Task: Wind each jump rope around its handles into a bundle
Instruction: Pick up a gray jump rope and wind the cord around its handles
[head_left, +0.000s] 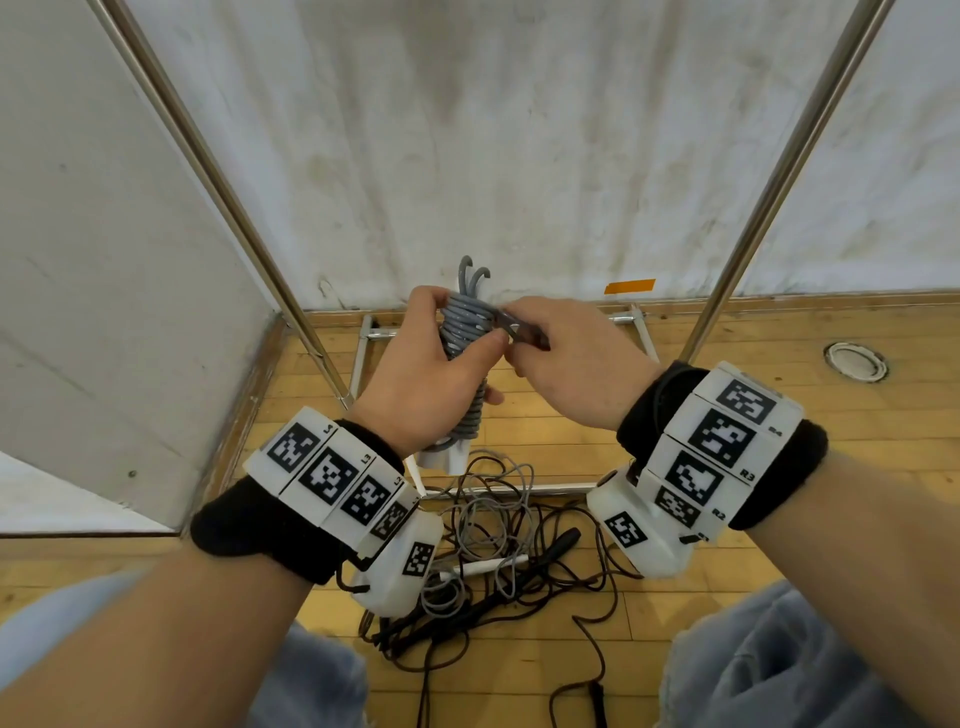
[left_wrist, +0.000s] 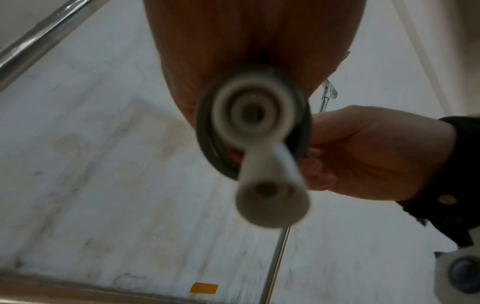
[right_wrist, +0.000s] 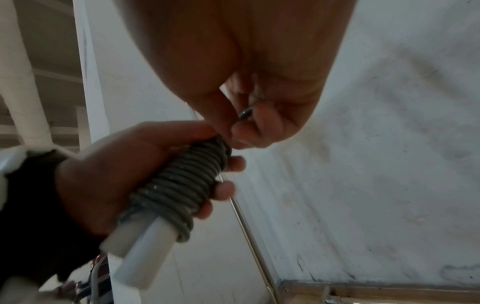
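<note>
Left hand (head_left: 415, 374) grip wraps the grey rope bundle (head_left: 464, 332), white handles (right_wrist: 137, 251) pointing down toward the body; right hand (head_left: 566, 364) pinches the loose rope end (right_wrist: 245, 114) beside the bundle's top coils. Bundle's long axis runs near upright, right hand closer to the free end; tangled ropes (head_left: 498, 551) lie on the floor below.

Left hand (right_wrist: 109, 170): wrapped around the grey rope coil (right_wrist: 179, 185), fingertips showing past its far side.
White handles (right_wrist: 140, 253): two, side by side, jutting out below that grip.
Right hand (right_wrist: 241, 86): just above the coil's top, pinching what looks like the rope end (right_wrist: 245, 113).
</note>
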